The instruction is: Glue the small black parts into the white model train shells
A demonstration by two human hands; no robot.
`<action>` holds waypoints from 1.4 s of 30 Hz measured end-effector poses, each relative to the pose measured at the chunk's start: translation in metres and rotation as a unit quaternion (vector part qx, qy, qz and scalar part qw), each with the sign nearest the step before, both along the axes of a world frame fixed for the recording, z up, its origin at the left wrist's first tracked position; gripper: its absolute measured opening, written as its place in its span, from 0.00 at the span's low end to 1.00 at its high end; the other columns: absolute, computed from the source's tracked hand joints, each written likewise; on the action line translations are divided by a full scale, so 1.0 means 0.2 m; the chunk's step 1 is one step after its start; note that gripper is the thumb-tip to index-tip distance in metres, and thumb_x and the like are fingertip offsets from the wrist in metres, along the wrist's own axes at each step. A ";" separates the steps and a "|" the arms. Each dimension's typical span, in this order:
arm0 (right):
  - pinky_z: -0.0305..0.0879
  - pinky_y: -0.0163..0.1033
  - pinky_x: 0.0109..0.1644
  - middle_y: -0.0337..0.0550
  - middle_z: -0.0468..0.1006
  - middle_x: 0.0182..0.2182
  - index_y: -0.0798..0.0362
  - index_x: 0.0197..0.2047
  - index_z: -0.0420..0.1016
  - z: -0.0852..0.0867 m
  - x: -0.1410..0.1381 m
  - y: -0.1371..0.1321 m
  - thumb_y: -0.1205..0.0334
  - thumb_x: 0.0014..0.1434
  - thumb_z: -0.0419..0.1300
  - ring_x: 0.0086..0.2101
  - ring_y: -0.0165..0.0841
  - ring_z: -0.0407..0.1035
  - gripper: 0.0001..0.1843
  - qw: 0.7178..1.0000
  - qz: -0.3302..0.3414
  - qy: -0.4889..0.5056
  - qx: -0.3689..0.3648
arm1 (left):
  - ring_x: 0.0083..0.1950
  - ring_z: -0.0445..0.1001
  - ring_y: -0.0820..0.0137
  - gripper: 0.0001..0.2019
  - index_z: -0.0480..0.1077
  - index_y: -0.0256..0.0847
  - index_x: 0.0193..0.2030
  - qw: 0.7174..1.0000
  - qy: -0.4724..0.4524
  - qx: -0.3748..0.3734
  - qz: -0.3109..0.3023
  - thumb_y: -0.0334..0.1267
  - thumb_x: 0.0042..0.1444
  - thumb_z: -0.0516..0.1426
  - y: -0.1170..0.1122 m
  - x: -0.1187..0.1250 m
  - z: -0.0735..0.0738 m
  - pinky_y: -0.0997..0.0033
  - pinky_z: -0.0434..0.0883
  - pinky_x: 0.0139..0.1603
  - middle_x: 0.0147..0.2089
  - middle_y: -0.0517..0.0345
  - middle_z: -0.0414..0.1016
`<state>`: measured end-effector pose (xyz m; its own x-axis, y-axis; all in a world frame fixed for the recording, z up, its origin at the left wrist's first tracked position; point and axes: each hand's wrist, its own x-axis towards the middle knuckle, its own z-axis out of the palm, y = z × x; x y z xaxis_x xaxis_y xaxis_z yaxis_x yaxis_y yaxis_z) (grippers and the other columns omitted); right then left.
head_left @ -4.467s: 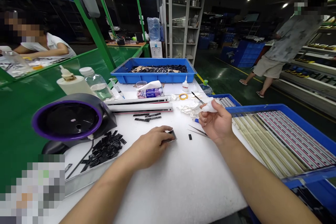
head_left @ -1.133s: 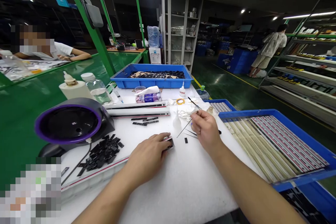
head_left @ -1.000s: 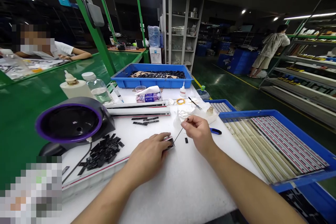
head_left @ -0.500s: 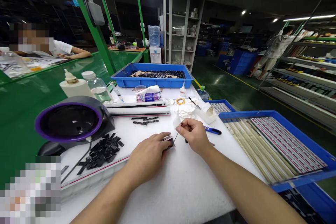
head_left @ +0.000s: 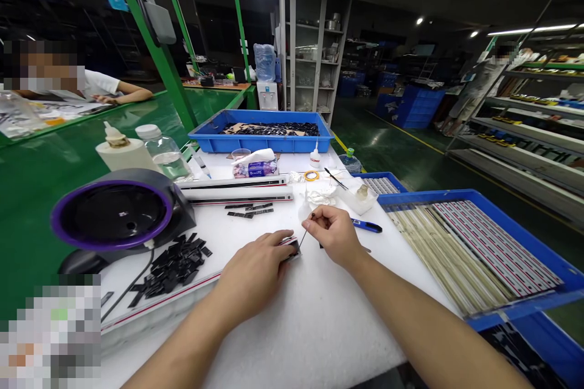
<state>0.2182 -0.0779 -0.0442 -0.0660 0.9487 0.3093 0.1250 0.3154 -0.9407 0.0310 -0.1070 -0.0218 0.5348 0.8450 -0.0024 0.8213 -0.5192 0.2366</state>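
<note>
Foam-covered worktop (head_left: 319,328) bears the left hand (head_left: 253,279), its grip pressed down over a small black part (head_left: 294,250), while the right hand (head_left: 333,234) pinches a thin wire (head_left: 303,238) just beside that part.

White foam pad (head_left: 296,328) gives the right hand (head_left: 334,236) room; a blue-handled tool (head_left: 366,226) blocks rightward.

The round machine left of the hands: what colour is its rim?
Its rim is purple around black, best seen in the head view.
</note>
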 end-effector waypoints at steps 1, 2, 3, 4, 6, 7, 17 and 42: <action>0.47 0.34 0.24 0.30 0.54 0.16 0.53 0.25 0.67 0.00 0.00 0.00 0.55 0.52 0.64 0.20 0.26 0.48 0.13 1.000 -0.001 -0.001 0.001 | 0.60 0.68 0.59 0.19 0.73 0.53 0.50 1.000 0.001 0.000 0.001 0.34 0.59 0.47 0.00 0.00 0.00 0.55 0.69 0.56 0.65 0.63 0.65; 0.47 0.34 0.24 0.30 0.54 0.16 0.53 0.25 0.68 0.00 0.00 0.00 0.56 0.52 0.64 0.20 0.26 0.48 0.13 1.000 -0.002 -0.003 0.002 | 0.60 0.68 0.59 0.19 0.73 0.53 0.50 1.000 0.003 0.000 0.001 0.34 0.59 0.47 0.00 0.00 0.00 0.55 0.69 0.55 0.65 0.63 0.65; 0.47 0.34 0.24 0.30 0.54 0.16 0.54 0.25 0.68 0.00 -0.01 0.00 0.56 0.52 0.64 0.20 0.26 0.48 0.13 1.000 -0.002 -0.004 0.004 | 0.60 0.69 0.59 0.19 0.73 0.53 0.50 1.000 0.006 0.002 0.001 0.34 0.59 0.47 0.00 0.00 0.01 0.54 0.69 0.55 0.65 0.63 0.65; 0.47 0.34 0.25 0.30 0.54 0.16 0.54 0.25 0.68 0.00 -0.01 0.00 0.56 0.52 0.64 0.20 0.26 0.48 0.12 1.000 -0.003 -0.006 0.006 | 0.59 0.69 0.59 0.19 0.73 0.53 0.50 1.000 0.008 0.004 0.001 0.34 0.60 0.47 0.00 0.00 0.01 0.54 0.70 0.55 0.65 0.62 0.65; 0.47 0.34 0.24 0.30 0.54 0.16 0.54 0.24 0.68 0.00 -0.01 0.00 0.56 0.52 0.64 0.20 0.26 0.48 0.12 1.000 0.000 -0.008 0.006 | 0.60 0.69 0.59 0.19 0.73 0.53 0.50 1.000 0.012 0.007 0.000 0.34 0.60 0.46 0.00 0.00 0.01 0.54 0.70 0.55 0.65 0.62 0.66; 0.47 0.33 0.24 0.30 0.54 0.16 0.54 0.24 0.68 0.01 0.00 0.00 0.56 0.52 0.64 0.20 0.26 0.48 0.13 1.000 0.001 -0.005 0.006 | 0.60 0.69 0.59 0.19 0.73 0.53 0.50 1.000 0.013 0.007 -0.001 0.34 0.60 0.46 0.00 0.00 0.01 0.54 0.70 0.55 0.65 0.62 0.66; 0.47 0.32 0.20 0.28 0.56 0.16 0.52 0.27 0.65 0.15 0.51 0.20 0.50 0.49 0.65 0.16 0.25 0.48 0.16 0.916 -0.335 0.161 0.151 | 0.60 0.68 0.59 0.18 0.73 0.53 0.49 1.000 0.016 -0.003 0.003 0.34 0.59 0.47 0.00 0.01 0.02 0.53 0.70 0.55 0.65 0.63 0.64; 0.58 0.35 0.33 0.32 0.65 0.21 0.54 0.42 0.77 0.07 0.52 0.21 0.56 0.53 0.63 0.24 0.30 0.62 0.15 0.897 -0.374 -0.189 0.140 | 0.60 0.68 0.59 0.18 0.73 0.53 0.49 1.000 0.007 0.002 -0.003 0.35 0.60 0.47 0.00 0.00 0.01 0.54 0.70 0.56 0.65 0.63 0.65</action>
